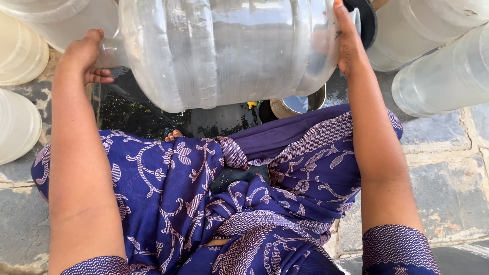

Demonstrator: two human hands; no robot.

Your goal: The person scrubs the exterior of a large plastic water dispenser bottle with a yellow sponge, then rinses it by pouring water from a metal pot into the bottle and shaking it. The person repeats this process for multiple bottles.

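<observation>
- Jug (224, 51): large, clear plastic, ribbed; lies on its side across the top centre of the frame, held off the ground between both hands. Neck points toward the upper left, base toward the upper right. Droplets and a faint film show on the inner wall.
- Left hand (84, 56): upper left of the frame, fingers curled around the jug's narrow neck — a closed grip, thumb side up.
- Right hand (349, 43): upper right, palm flat against the jug's base, fingers spread upward and pressing; open, not wrapped around anything. One nail carries orange polish.
- Person: seated low, knees apart, filling the lower half of the frame; dress (204, 203) is deep blue-violet with a pale vine pattern, and banded sleeves show at the bottom corners.
- Toes (173, 135) peek out from under the cloth's edge, just left of centre, below the jug.
- Wet dark patch (137, 114) of ground lies directly beneath the jug, flecked with small bits.
- Metal bowl (298, 104): round, shiny, partly hidden behind the jug's lower right edge, just above the cloth.
- Other clear jugs: two at the right edge (443, 76), lying on their sides, near the right hand but apart from it; pale round ones at the left edge (18, 122).
- Floor (448, 173): grey stone slabs with lighter joints — visible at lower right and left.
</observation>
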